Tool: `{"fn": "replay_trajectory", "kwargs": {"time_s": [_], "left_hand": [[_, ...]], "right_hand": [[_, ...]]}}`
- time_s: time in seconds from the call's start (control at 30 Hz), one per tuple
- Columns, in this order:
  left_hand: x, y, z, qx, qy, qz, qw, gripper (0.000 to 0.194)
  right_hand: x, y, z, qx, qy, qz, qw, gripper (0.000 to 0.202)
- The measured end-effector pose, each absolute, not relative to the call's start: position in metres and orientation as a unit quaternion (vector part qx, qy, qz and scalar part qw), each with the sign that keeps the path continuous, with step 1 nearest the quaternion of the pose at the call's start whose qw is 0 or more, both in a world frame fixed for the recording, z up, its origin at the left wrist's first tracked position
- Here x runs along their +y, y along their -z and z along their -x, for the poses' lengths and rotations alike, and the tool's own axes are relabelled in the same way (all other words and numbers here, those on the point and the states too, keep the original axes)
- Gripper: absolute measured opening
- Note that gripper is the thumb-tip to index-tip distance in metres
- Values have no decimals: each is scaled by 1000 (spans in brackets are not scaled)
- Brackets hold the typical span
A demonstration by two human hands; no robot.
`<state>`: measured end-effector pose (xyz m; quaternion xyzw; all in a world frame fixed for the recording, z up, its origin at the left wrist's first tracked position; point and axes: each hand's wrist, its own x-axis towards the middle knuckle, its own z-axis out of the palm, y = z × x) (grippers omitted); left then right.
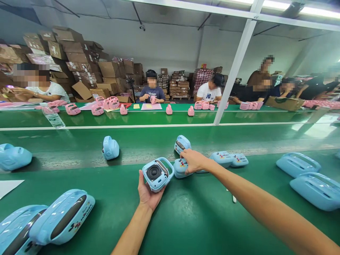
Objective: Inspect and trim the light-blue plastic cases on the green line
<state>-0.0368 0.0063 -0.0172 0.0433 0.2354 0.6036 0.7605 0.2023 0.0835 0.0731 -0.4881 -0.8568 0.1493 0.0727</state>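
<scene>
My left hand (150,198) cradles a small blue speaker (165,180) from below. The speaker's round black cone faces me, and its carrying handle loop sticks out on the right. Just to the right, my right hand (196,161) has its fingers bent round a blue speaker cover (180,169) printed with a cartoon mouse. That cover rests on the green bench, close beside the speaker. Behind my right fingers stands another blue speaker (183,142) with a dark strip. Further right, printed blue covers (221,158) lie in a row, partly hidden by my right hand and forearm.
Large blue housings (63,216) crowd the near left, and blue handled shells (316,191) lie at right. A blue speaker (110,148) sits on the belt (143,138). Beyond it, people work among pink speakers (72,109). A white post (236,67) rises at right of centre.
</scene>
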Motion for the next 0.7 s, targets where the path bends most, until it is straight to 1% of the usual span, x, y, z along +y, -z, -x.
{"fn": "replay_trajectory", "kwargs": {"time_s": [0.13, 0.2, 0.23, 0.33, 0.4, 0.47, 0.53, 0.63, 0.7], "left_hand": [[5, 13, 35, 239, -620, -52, 746, 54], [2, 9, 31, 230, -622, -84, 744, 57], [0, 7, 28, 233, -621, -107, 741, 60], [-13, 0, 14, 274, -616, -196, 712, 76], [-23, -4, 2, 313, -608, -254, 684, 89], [-34, -7, -10, 346, -601, -295, 657, 97], [-42, -8, -19, 365, -594, -320, 642, 98], [-50, -7, -26, 373, -578, -334, 645, 97], [-51, -6, -27, 372, -572, -334, 650, 97]], "right_hand": [[71, -73, -218, -821, -239, 493, 163, 69], [55, -69, -225, -806, -290, 475, 202, 64], [45, -65, -228, -791, -335, 456, 232, 61], [12, -47, -230, -682, -529, 360, 354, 65], [-7, -35, -226, -603, -605, 310, 418, 67], [-21, -25, -220, -595, -582, 322, 451, 69], [-31, -20, -214, -622, -506, 368, 471, 73], [-42, -17, -207, -677, -379, 421, 470, 73], [-47, -15, -204, -702, -320, 429, 469, 71]]}}
